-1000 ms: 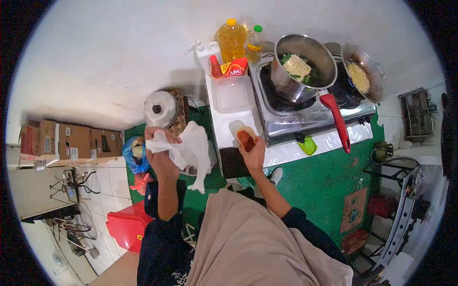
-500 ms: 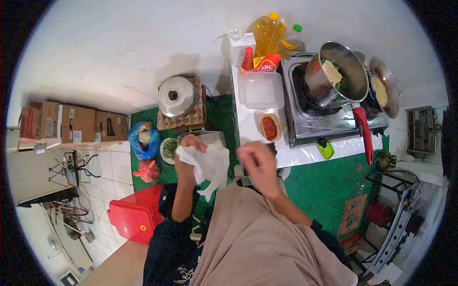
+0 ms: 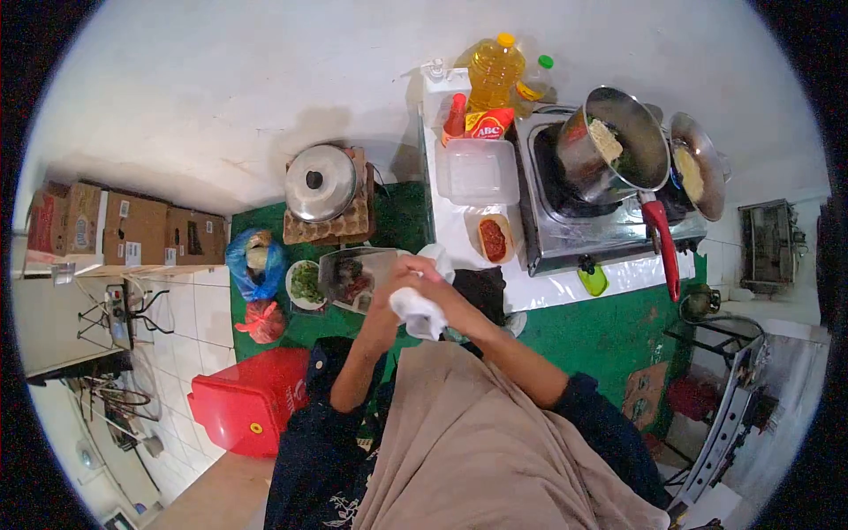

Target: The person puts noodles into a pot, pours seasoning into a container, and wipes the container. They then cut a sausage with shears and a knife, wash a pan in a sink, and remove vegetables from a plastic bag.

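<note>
My left hand (image 3: 385, 305) and my right hand (image 3: 435, 290) come together in front of my chest. Bunched between them is a thin white cloth (image 3: 419, 314), soft and crumpled; it may be tissue. The fingers of both hands are closed round it and partly overlap, blurred by motion. Just left of the hands stands a clear tub (image 3: 340, 276) with dark and reddish bits inside. A black cloth (image 3: 481, 291) lies right of them, at the counter's edge.
A stove (image 3: 565, 238) holds a steel pot (image 3: 649, 146) with its red handle sticking out forward, and a frying pan (image 3: 714, 190). Nearby are a chili paste dish (image 3: 495, 240), an empty plastic container (image 3: 480, 172), an oil bottle (image 3: 495, 75), a bowl of greens (image 3: 306, 284) and a lidded pot (image 3: 322, 183).
The hands were apart, with the white cloth hanging spread from the left hand. Now the right hand has moved left to meet it, and the cloth is bunched between both.
</note>
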### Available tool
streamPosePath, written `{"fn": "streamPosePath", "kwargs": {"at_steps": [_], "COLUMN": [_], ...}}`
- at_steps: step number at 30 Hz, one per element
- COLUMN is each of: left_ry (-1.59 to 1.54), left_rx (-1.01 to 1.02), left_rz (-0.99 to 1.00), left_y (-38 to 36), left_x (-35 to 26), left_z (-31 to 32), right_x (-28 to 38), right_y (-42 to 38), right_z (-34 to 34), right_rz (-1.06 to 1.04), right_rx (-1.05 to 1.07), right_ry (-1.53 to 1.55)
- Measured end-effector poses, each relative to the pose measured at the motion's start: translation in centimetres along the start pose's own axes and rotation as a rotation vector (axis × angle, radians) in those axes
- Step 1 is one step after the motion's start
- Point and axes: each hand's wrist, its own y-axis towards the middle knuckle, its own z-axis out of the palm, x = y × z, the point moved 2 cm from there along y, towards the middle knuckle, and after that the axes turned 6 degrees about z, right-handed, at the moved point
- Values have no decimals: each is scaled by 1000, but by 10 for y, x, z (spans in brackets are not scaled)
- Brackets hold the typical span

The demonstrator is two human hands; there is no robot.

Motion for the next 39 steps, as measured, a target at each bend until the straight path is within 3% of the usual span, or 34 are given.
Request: {"fn": "streamPosePath", "kwargs": {"at_steps": [3,4,7,8,20,23,26,28,30,34,37,39], "left_ry": [-22,-31,-21,-59,-233,-291,-193,-447,-613,-693,-505,-550], "left_rx": [49,48,72,75,92,184,449,156,-36,-93,35,-160], "left_rz": [-132,-57,-128,-70,61,88,58,-520,-788,-686,-586,-614], "left_y": [-13,-10,-21,-23,-22,-29,-26,-35,-43,-43,-64,-60], "left_x": [12,-2,-1,-1,-24,-5,-7,31,50,68,112,91], "left_z": [16,24,26,26,44,36,28,20,22,53,76,94], "right_x": [-59,-83,-151,-198,-127,-110,-99,-96,-93,-58,-59,-42], "right_y": [13,17,26,29,-38,-54,-72,-86,-102,-119,-119,-129], "right_z": [32,46,83,115,36,16,1,-10,-20,-44,-54,-69], "right_rz": [91,149,272,35,-21,-37,-27,-1,34,10,101,262], "right_rx": [-27,-40,-61,-170,14,29,35,39,51,3,17,2], "right_ry": [-112,-158,-287,-426,-310,-337,-409,-498,-599,-769,-453,-396]}}
